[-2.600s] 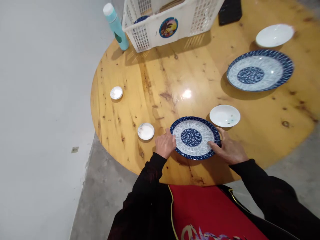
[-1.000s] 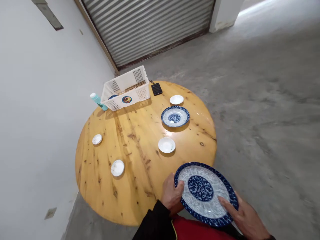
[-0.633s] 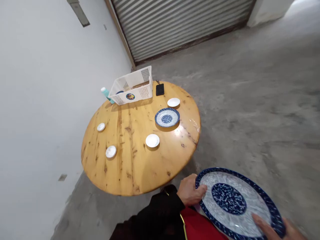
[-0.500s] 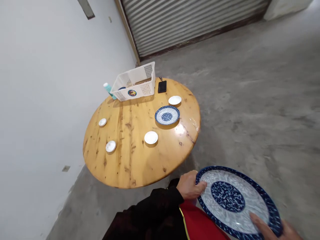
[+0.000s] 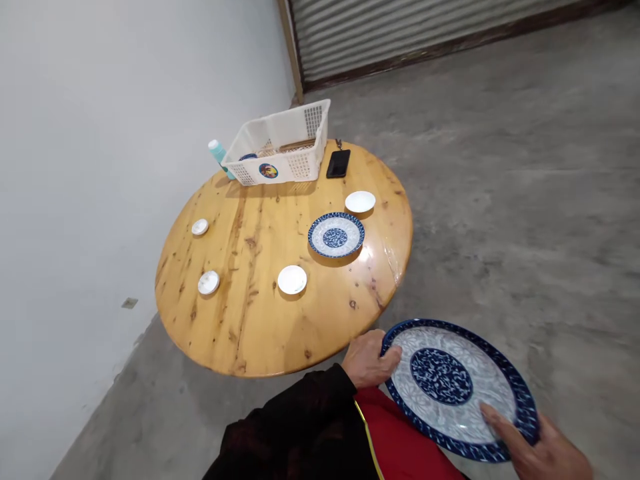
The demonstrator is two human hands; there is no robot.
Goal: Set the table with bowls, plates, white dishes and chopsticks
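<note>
Left hand (image 5: 370, 360) is clamping near-left rim of large blue-rimmed plate (image 5: 443, 377); right hand (image 5: 545, 453) is clamping opposite rim, thumb pressing on inner face. I'm holding plate face up, past edge of round wooden surface (image 5: 260, 320), over concrete floor (image 5: 500, 220). On surface I'm seeing smaller-looking patterned plate (image 5: 336, 237) sitting between far white bowl (image 5: 360, 201) and near white bowl (image 5: 293, 280). Two small white saucers (image 5: 209, 283) are lying farther left. White plastic basket (image 5: 300, 168) is standing behind, between turquoise bottle (image 5: 219, 153) and black device (image 5: 339, 164).
</note>
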